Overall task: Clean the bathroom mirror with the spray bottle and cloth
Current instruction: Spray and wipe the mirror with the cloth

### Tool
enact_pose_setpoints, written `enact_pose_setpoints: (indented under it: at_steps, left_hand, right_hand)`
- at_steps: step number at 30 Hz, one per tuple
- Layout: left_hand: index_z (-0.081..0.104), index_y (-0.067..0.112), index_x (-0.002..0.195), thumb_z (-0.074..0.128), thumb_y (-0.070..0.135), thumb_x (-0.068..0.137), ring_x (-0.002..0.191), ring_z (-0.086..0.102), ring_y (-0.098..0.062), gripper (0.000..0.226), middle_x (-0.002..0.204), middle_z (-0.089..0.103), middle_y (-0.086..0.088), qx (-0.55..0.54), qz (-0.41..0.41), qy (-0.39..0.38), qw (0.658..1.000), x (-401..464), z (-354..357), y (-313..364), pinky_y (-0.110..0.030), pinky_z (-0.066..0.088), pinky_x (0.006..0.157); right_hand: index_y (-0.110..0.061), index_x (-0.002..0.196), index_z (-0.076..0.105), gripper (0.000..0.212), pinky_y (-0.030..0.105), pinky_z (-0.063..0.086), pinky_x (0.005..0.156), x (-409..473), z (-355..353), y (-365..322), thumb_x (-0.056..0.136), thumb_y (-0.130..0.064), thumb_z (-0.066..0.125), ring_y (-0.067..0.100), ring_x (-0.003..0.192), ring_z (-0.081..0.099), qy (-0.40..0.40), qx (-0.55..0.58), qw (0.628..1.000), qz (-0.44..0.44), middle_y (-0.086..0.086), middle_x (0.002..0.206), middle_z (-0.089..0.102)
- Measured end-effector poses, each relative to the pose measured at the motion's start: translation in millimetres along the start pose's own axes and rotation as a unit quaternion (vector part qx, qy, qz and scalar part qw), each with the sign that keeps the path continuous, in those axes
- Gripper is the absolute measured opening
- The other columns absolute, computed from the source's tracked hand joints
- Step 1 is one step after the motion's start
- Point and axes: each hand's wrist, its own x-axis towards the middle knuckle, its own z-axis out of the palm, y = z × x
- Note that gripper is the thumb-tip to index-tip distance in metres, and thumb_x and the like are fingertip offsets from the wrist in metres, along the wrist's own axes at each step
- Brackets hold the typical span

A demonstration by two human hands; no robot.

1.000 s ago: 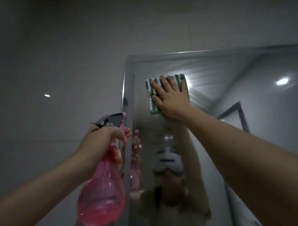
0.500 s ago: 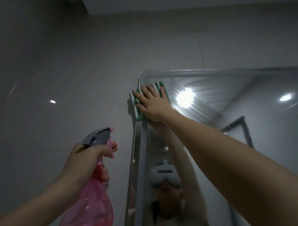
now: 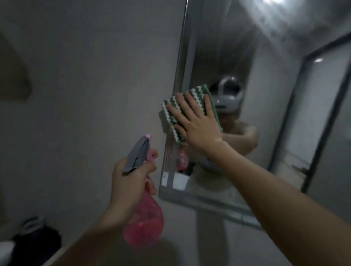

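The bathroom mirror point(image 3: 247, 57) hangs on a grey wall and fills the right of the view. My right hand point(image 3: 195, 121) lies flat, fingers spread, pressing a green and white striped cloth point(image 3: 199, 93) against the mirror's left edge, about halfway down. The cloth overlaps the mirror's frame onto the wall. My left hand point(image 3: 131, 182) grips a pink spray bottle point(image 3: 144, 227) by its neck below the grey trigger head point(image 3: 137, 155), left of and lower than the cloth. The nozzle points up toward the mirror.
The mirror's lower edge point(image 3: 209, 204) runs just below my right forearm. A ceiling light point(image 3: 273, 1) glares in the mirror's top. A dark framed door is reflected at right point(image 3: 326, 114). Dark objects point(image 3: 36, 241) sit low at the left corner.
My right hand has slid the cloth down the mirror's left edge from the top corner to mid-height. The view has tilted down, showing the mirror's bottom edge. The left hand still holds the bottle.
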Motion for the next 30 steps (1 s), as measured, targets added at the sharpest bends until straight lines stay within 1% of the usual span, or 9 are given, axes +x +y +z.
enact_pose_setpoints:
  at_steps: [5, 8, 12, 18, 21, 24, 25, 29, 30]
  left_hand:
    - [0.07, 0.011, 0.076, 0.054, 0.008, 0.063, 0.032, 0.042, -0.021, 0.021, 0.038, 0.047, -0.004, 0.005, -0.017, -0.001, 1.0, -24.8, -3.3, -69.8, -0.04, 0.042, 0.045]
    - [0.064, 0.015, 0.062, 0.056, 0.009, 0.06, 0.029, 0.041, -0.019, 0.009, 0.038, 0.048, 0.004, -0.004, -0.059, 0.027, 0.998, -33.3, 3.8, -101.1, -0.033, 0.04, 0.047]
    - [0.062, 0.03, 0.077, 0.059, -0.012, 0.076, 0.033, 0.051, -0.006, 0.042, 0.053, 0.055, 0.004, 0.024, -0.092, 0.038, 0.995, -49.5, 10.6, -128.8, -0.019, 0.039, 0.038]
    - [0.07, 0.013, 0.09, 0.055, -0.014, 0.08, 0.028, 0.04, -0.007, 0.032, 0.051, 0.05, 0.0, 0.037, -0.158, 0.072, 0.984, -49.4, -4.5, -156.0, -0.019, 0.034, 0.037]
    - [0.068, 0.028, 0.084, 0.057, -0.014, 0.078, 0.029, 0.042, -0.008, 0.044, 0.051, 0.051, -0.002, 0.063, -0.127, 0.035, 0.989, -47.1, -12.3, -149.3, -0.016, 0.034, 0.037]
    - [0.066, 0.053, 0.075, 0.06, 0.004, 0.073, 0.029, 0.043, -0.008, 0.049, 0.052, 0.061, 0.014, 0.065, -0.112, 0.019, 0.991, -41.0, -10.0, -141.5, -0.023, 0.038, 0.04]
    - [0.065, 0.052, 0.072, 0.061, 0.006, 0.072, 0.029, 0.042, -0.008, 0.046, 0.052, 0.061, 0.013, 0.07, -0.111, 0.019, 0.991, -37.7, -6.4, -136.8, -0.024, 0.039, 0.041]
    - [0.064, 0.008, 0.075, 0.061, -0.007, 0.076, 0.03, 0.041, -0.007, 0.015, 0.041, 0.046, 0.008, 0.049, -0.082, 0.012, 0.995, -14.0, 13.0, -113.7, -0.023, 0.035, 0.044]
    - [0.065, 0.01, 0.075, 0.06, -0.005, 0.076, 0.031, 0.042, -0.006, 0.016, 0.04, 0.047, 0.01, 0.044, -0.063, 0.004, 0.997, -9.1, 16.4, -108.2, -0.022, 0.035, 0.044]
  right_hand:
    - [-0.026, 0.152, 0.026, 0.056, 0.053, -0.01, 0.113, -73.5, 15.7, -48.6, 0.098, -0.04, 0.029, 0.026, 0.144, 0.012, -0.031, 0.011, 0.998, 0.052, 0.006, 0.158, 0.023]
    - [-0.027, 0.151, 0.029, 0.054, 0.055, -0.004, 0.114, -100.2, 24.5, -80.4, 0.098, -0.04, 0.034, 0.025, 0.144, 0.015, -0.028, 0.021, 0.996, 0.078, 0.005, 0.157, 0.026]
    - [-0.029, 0.15, 0.03, 0.054, 0.054, 0.0, 0.115, -124.1, 34.4, -122.0, 0.098, -0.04, 0.04, 0.023, 0.144, 0.017, -0.033, 0.039, 0.995, 0.083, 0.001, 0.157, 0.025]
    - [-0.031, 0.151, 0.028, 0.055, 0.049, -0.005, 0.118, -159.8, 45.5, -156.5, 0.099, -0.039, 0.045, 0.019, 0.146, 0.009, -0.048, 0.035, 0.997, 0.052, -0.004, 0.158, 0.017]
    - [-0.031, 0.15, 0.029, 0.054, 0.048, -0.004, 0.118, -163.4, 43.5, -151.3, 0.099, -0.039, 0.045, 0.019, 0.146, 0.011, -0.046, 0.032, 0.998, 0.031, -0.004, 0.158, 0.018]
    - [-0.03, 0.15, 0.03, 0.062, 0.046, -0.001, 0.117, -156.6, 37.3, -132.5, 0.094, -0.034, 0.056, 0.017, 0.145, 0.016, -0.048, 0.049, 0.997, -0.027, -0.004, 0.158, 0.018]
    - [-0.029, 0.15, 0.031, 0.063, 0.045, -0.001, 0.117, -151.4, 36.0, -123.5, 0.093, -0.033, 0.058, 0.016, 0.145, 0.018, -0.046, 0.058, 0.996, -0.052, -0.003, 0.157, 0.021]
    - [-0.028, 0.148, 0.035, 0.057, 0.047, 0.003, 0.117, -104.4, 28.9, -77.7, 0.095, -0.037, 0.053, 0.019, 0.143, 0.028, -0.015, 0.052, 0.994, -0.09, 0.001, 0.155, 0.032]
    - [-0.028, 0.148, 0.035, 0.053, 0.048, 0.005, 0.117, -90.1, 25.6, -65.5, 0.098, -0.038, 0.049, 0.02, 0.142, 0.029, -0.004, 0.048, 0.995, -0.086, 0.002, 0.154, 0.033]
